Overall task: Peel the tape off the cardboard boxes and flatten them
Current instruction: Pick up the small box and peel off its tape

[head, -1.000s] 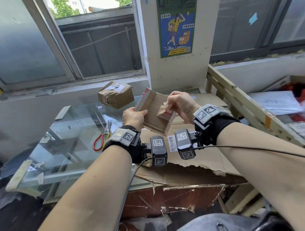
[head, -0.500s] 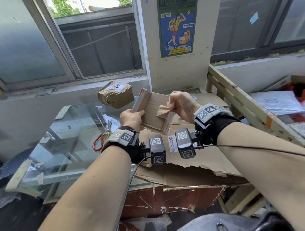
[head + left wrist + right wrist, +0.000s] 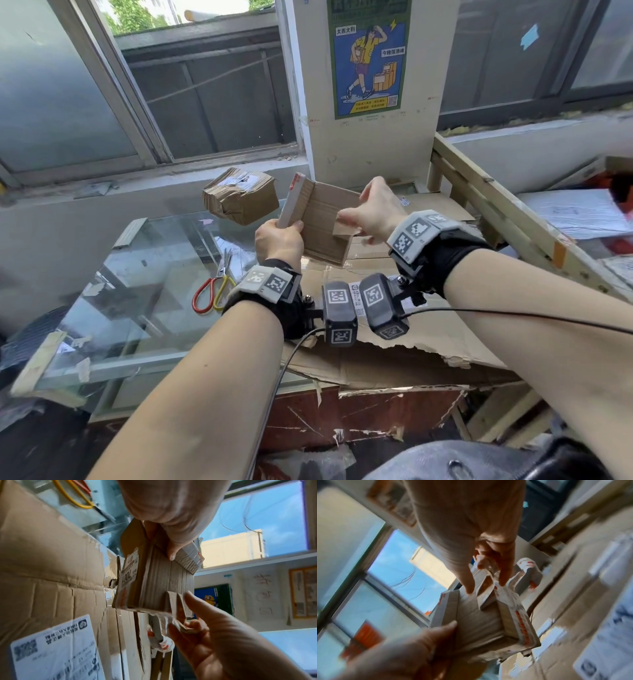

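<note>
I hold a small open cardboard box above the table. My left hand grips its left wall, with the thumb inside on the brown panel. My right hand is at the box's right side by a small side flap. It pinches a strip of clear tape that still clings to the box edge. A crumpled wad of white and red tape hangs below the fingers. The right wrist view is blurred but shows the same box. A second, taped box sits on the glass table.
Flattened cardboard with a white label covers the right part of the glass table. Red and yellow scissors lie on the glass to the left of my left wrist. A wooden frame runs along the right.
My right hand has shifted on the small side flap, with its fingers now stretched to the left, and the flap has turned. The box has tilted slightly. My left hand keeps its grip.
</note>
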A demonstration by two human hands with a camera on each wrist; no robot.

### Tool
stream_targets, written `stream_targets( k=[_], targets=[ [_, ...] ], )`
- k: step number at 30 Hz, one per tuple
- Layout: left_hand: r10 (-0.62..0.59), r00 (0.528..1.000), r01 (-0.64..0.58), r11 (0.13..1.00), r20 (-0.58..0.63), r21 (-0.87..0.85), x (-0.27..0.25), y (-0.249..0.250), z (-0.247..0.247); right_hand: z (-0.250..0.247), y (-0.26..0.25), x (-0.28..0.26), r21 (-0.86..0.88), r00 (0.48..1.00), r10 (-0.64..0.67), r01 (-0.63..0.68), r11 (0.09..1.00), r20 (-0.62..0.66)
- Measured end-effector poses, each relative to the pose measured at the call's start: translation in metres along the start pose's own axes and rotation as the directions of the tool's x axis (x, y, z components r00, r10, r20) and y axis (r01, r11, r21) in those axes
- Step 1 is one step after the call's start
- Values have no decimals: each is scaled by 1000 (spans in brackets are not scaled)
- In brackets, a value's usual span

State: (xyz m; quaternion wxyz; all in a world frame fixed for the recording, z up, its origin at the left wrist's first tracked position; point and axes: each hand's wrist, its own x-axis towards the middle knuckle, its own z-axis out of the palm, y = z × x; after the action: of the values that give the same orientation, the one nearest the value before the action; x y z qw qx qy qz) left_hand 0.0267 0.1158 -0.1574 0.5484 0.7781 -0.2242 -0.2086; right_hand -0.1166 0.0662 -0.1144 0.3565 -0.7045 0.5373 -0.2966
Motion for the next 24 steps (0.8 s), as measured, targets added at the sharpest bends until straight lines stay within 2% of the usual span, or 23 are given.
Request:
stream_targets(
  k=[2, 5, 9, 11, 16, 21, 24],
  targets=[
    [40, 999, -40, 999, -1, 36, -4, 5, 2, -1, -3, 0, -236, 998, -68, 66, 969, 1],
    [106, 994, -108, 990, 18, 87, -11, 12, 6, -2, -5, -3, -494, 992, -89, 119, 861, 84],
    [134, 990, -137, 983, 34, 120, -14, 8, 11, -6, -8, -3, -600, 988, -59, 135, 789, 145],
    [117, 993, -120, 988, 34, 99, -13, 6, 11, -7, -8, -2, -605, 984, -38, 136, 785, 171],
    [71, 997, -73, 995, 40, 62, -7, 4, 9, -7, -4, -1, -505, 975, -22, 133, 853, 219],
    [10, 999, -10, 1000, 39, 0, -2, -2, 7, -12, -4, -3, -383, 962, 7, 102, 918, 273],
    [-1, 999, 2, 1000, 38, -21, -1, -4, 5, -11, -2, -2, -251, 947, 44, 39, 967, 318]
  ],
)
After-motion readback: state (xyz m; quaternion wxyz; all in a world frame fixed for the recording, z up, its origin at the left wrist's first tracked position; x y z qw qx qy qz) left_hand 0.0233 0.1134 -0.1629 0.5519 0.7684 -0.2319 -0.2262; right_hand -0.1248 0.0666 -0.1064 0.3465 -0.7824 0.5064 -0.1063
